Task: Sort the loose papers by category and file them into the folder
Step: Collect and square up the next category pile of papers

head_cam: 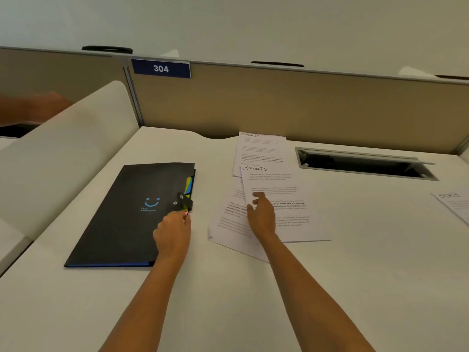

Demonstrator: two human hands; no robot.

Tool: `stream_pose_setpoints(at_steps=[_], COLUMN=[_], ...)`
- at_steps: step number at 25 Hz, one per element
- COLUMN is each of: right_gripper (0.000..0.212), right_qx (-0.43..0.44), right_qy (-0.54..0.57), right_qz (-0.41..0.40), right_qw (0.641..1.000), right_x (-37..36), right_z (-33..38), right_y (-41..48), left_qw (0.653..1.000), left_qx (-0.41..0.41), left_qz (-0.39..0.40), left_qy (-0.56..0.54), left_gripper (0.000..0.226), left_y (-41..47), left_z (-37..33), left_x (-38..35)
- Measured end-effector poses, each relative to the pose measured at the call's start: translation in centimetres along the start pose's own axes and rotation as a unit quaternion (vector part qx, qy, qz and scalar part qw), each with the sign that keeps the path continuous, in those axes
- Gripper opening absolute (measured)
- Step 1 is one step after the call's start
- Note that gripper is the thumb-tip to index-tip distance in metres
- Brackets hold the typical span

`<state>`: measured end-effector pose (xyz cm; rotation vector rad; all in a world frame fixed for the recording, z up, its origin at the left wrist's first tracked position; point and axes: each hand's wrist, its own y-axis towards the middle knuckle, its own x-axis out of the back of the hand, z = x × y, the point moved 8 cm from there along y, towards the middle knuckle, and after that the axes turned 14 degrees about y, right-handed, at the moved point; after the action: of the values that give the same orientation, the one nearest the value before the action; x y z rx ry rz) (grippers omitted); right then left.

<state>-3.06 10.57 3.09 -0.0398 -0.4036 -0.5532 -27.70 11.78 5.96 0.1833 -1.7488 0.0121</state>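
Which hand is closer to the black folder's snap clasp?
Left. The left hand is at the black folder edge just below its snap clasp; the right hand rests on the SPORTS papers, off to the folder's right.

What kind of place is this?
Probably an office or study cubicle: a beige partition panel carries a numbered sign, "304", and the white desk has a built-in cable hatch. A black folder and printed papers fit that.

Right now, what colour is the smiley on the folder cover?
Light blue smiley on the black folder, clearest in the head view.
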Motion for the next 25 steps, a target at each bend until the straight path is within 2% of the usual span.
stream_pose_setpoints(at_steps=[4,10,14,17,22,25], right_gripper=[0.039,0.059,0.069,0.072,0.056,0.048], right_qx=[-0.035,-0.144,-0.18,-0.18,-0.188,-0.204], right_qy=[-0.047,-0.203,-0.227,-0.223,-0.138,-0.14], right_qz=[-0.055,-0.053,-0.031,-0.008,-0.021,-0.023], right_qw=[0.997,0.967,0.957,0.958,0.972,0.969], right_x=[6.6,14.4,15.9,15.9,16.1,16.3], right_z=[-3.1,-7.5,-9.1,-9.9,-11.8,-11.9], right_y=[2.3,4.6,5.8,6.7,7.8,8.0], left_qw=[0.996,0.99,0.989,0.987,0.995,0.99], left_qx=[-0.043,-0.093,-0.074,-0.043,0.041,0.085], left_qz=[-0.042,0.026,0.067,0.082,0.073,0.116], left_qy=[-0.073,-0.104,-0.106,-0.131,-0.046,0.002], left_gripper=[0.028,0.029,0.032,0.046,0.074,0.073], left_y=[-0.3,1.2,1.6,1.9,2.3,2.6], left_z=[-3.9,-10.5,-13.1,-13.6,-13.0,-12.6], left_x=[1.1,-2.3,-4.7,-6.6,-7.6,-7.2])
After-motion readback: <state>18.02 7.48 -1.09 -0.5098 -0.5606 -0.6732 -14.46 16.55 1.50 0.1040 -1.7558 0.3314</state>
